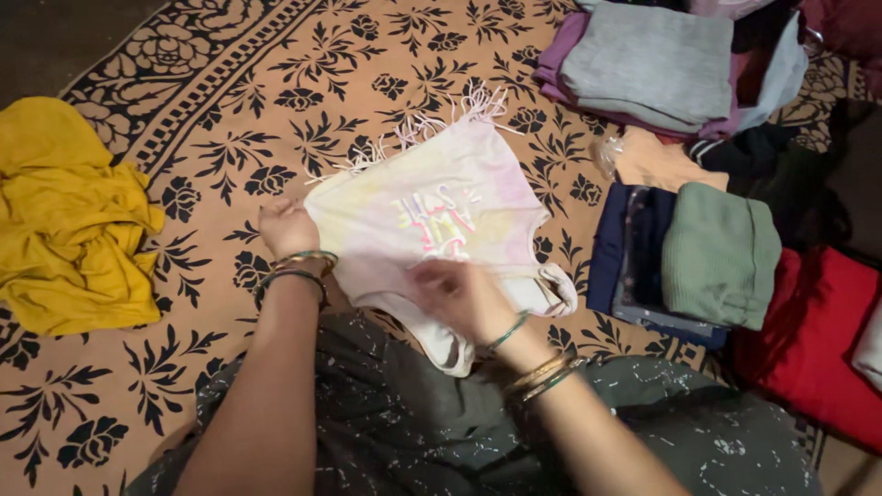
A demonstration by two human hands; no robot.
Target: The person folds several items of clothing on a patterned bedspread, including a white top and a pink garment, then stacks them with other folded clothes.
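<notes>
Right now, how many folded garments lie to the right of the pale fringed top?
About 6 visible: grey on purple at upper right, peach below them, sage-green ribbed on navy, red at right edge. Dark clutter may hide more.

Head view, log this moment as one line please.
left hand: pressing edge of pale fringed top | right hand: on top's lower part, blurred | top: flat on floral mat | yellow cloth: left
</notes>
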